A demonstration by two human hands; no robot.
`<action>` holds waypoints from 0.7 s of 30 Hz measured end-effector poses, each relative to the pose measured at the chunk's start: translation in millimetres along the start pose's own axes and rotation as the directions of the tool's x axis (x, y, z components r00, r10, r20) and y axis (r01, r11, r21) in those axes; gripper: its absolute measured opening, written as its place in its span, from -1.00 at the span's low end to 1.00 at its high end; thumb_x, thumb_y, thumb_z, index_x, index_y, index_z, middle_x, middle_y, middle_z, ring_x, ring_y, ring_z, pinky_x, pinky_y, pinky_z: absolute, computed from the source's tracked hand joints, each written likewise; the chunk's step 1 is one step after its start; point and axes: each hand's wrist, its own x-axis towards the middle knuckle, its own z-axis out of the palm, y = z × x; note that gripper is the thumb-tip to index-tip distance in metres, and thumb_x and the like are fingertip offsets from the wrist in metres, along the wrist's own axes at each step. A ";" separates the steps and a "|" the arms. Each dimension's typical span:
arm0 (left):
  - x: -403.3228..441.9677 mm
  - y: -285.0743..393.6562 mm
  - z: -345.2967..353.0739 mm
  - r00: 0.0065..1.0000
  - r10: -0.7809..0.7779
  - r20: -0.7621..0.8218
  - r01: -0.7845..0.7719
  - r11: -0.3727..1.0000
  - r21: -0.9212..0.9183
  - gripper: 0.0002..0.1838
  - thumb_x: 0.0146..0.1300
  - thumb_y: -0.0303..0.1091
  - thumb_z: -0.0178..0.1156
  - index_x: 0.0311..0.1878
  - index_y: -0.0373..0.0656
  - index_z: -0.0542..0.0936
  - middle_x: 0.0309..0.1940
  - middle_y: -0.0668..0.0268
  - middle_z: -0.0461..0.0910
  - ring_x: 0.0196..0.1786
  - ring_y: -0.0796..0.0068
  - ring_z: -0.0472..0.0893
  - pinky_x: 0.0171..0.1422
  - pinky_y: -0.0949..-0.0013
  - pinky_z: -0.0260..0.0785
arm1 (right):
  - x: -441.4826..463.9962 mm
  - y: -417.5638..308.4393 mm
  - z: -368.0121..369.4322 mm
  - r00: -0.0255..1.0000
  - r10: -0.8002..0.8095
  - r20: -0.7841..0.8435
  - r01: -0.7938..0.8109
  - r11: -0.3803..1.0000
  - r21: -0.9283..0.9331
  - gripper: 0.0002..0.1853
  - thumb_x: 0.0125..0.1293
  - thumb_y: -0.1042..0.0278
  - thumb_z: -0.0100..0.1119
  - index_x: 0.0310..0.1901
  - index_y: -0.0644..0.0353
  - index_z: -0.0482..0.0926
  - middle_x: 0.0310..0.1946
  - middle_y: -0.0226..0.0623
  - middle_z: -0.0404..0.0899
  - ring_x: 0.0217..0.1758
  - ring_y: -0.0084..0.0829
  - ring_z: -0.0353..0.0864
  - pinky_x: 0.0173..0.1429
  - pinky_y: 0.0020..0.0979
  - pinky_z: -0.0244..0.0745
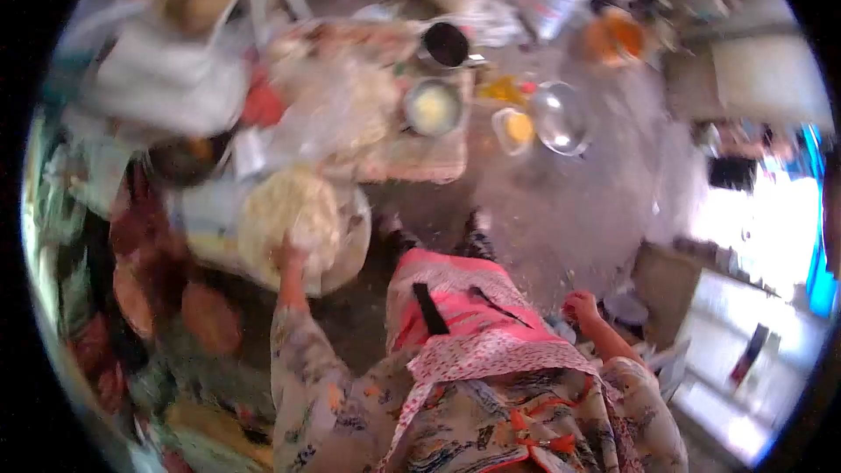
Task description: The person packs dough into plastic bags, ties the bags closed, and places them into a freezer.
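Both spread | left hand point(294, 257) forward at pale mound point(276, 210) | right hand point(580, 307) sideways

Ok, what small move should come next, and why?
Probably bring the right hand toward the pale round mass: the left hand is at its near edge, while the right hangs well apart, off to the side.

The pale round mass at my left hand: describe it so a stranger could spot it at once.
Find the pinkish surface in the upper middle of the head view. Below its left part, at your left hand, lies the round mass. It is pale and far broader than the similarly pale contents of the grey pot on that surface.
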 end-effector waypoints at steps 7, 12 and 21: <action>35.5 -30.5 18.3 0.926 0.049 -0.375 -0.145 0.962 -0.233 -0.84 -0.20 -0.40 0.06 -0.49 -0.27 0.48 -0.42 0.09 0.46 -0.29 0.19 0.45 -0.37 0.25 0.33 | -62.1 83.5 5.5 0.979 0.171 -0.114 -0.177 0.984 -0.039 -0.93 0.03 0.35 0.02 -0.47 0.14 0.41 -0.67 -0.31 0.45 -0.69 -0.49 0.44 -0.72 -0.46 0.24; 127.9 -92.8 16.6 0.722 0.294 -0.626 -0.553 0.789 -0.267 -0.80 -0.24 -0.44 0.03 -0.51 -0.39 0.40 -0.42 0.05 0.44 -0.32 0.07 0.39 -0.29 0.27 0.26 | -65.3 87.8 21.6 0.977 0.204 -0.056 -0.202 0.979 0.035 -0.91 0.04 0.35 0.01 -0.46 0.15 0.41 -0.65 -0.31 0.45 -0.69 -0.49 0.44 -0.73 -0.49 0.22; -156.6 13.1 -127.5 0.865 0.238 -0.442 -0.492 0.580 -0.650 -0.75 -0.32 -0.60 0.00 -0.41 -0.40 0.41 -0.52 0.32 0.37 -0.50 0.48 0.35 -0.42 0.45 0.22 | -25.8 41.1 43.1 0.999 0.049 0.016 -0.046 0.988 -0.146 -0.86 0.02 0.38 0.02 -0.42 0.25 0.47 -0.60 -0.33 0.48 -0.61 -0.55 0.44 -0.62 -0.50 0.29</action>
